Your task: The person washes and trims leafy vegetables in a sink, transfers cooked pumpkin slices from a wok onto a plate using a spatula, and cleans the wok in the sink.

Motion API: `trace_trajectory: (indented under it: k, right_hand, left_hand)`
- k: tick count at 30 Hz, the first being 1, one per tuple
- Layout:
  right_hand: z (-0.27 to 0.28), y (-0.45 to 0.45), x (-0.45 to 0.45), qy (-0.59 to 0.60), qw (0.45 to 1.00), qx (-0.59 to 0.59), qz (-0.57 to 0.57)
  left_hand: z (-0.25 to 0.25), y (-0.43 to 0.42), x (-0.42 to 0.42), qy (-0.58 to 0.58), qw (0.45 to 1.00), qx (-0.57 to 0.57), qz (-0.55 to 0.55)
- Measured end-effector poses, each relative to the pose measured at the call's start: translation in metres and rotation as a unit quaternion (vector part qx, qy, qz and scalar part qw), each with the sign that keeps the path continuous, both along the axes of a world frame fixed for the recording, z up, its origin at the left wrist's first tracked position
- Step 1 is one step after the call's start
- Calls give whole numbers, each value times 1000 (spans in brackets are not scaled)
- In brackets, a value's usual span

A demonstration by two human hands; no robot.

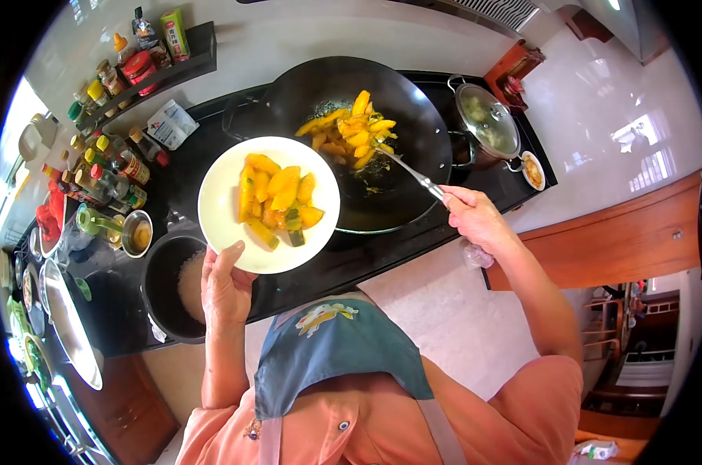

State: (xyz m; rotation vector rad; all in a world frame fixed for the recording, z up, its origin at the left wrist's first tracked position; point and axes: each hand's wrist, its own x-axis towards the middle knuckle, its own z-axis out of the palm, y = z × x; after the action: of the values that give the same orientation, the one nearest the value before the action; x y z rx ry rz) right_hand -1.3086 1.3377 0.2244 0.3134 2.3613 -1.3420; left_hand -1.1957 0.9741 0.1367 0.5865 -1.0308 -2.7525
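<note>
My left hand (228,283) grips the near rim of a white plate (219,221), thumb on top. Several yellow-orange pumpkin pieces (277,194), some with green skin, lie on the plate. My right hand (473,221) is closed around the handle of a metal spatula (417,177), whose head reaches into a large black wok (413,116). A heap of cooked pumpkin (359,130) sits at the spatula's head and hides most of it. The plate overlaps the wok's left edge from above.
A lidded pot (486,116) and a small dish of food (533,170) stand right of the wok. At left are a black pot holding rice (161,283), a metal bowl (138,232), and several sauce bottles (118,163). A shelf (200,54) of condiments hangs above.
</note>
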Motion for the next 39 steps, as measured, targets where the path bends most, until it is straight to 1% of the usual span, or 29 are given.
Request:
trace_trajectory:
  k: [1, 4, 6, 8, 9, 13, 15, 17, 19, 21, 22, 24, 28, 33, 36, 39]
  right_hand:
    - [8, 0, 3, -1, 1000, -2, -4]
    - [35, 37, -9, 27, 1000, 3, 11]
    - [61, 38, 0, 41, 999, 26, 25]
    - [82, 34, 13, 60, 998, 4, 26]
    - [90, 32, 21, 70, 997, -6, 26]
    - [111, 37, 43, 69, 997, 13, 33]
    - [111, 36, 55, 60, 997, -24, 39]
    - [104, 31, 66, 109, 990, 16, 92]
    - [73, 40, 72, 236, 956, 120, 126]
    - [68, 27, 81, 279, 926, 214, 140]
    - [59, 26, 83, 317, 915, 202, 143]
    - [53, 25, 84, 350, 897, 225, 148]
    - [46, 26, 83, 412, 864, 246, 154]
    - [43, 29, 72, 456, 852, 225, 122]
    - [45, 32, 67, 472, 847, 219, 104]
    - [53, 34, 69, 448, 864, 209, 94]
  left_hand:
    - [0, 0, -3, 7, 1000, 3, -12]
    - [6, 47, -34, -2, 999, 0, -32]
    - [11, 53, -45, 4, 999, -6, -51]
    - [10, 60, -57, 14, 998, -4, -66]
    - [10, 62, -63, 18, 997, 0, -72]
    - [8, 81, -93, 34, 996, -8, -78]
    - [6, 86, -102, 53, 994, -3, -94]
    - [0, 85, -109, 66, 991, -5, -112]
    - [-2, 89, -113, 72, 991, -18, -113]
    - [3, 90, -112, 76, 991, -22, -110]
    - [4, 89, -110, 65, 992, -28, -108]
    - [5, 87, -107, 42, 993, -41, -103]
    - [15, 86, -97, 70, 993, -27, -92]
    - [21, 83, -90, 92, 991, -20, -93]
    - [23, 81, -87, 81, 991, 41, -100]
    - [19, 79, -86, 72, 989, 84, -100]
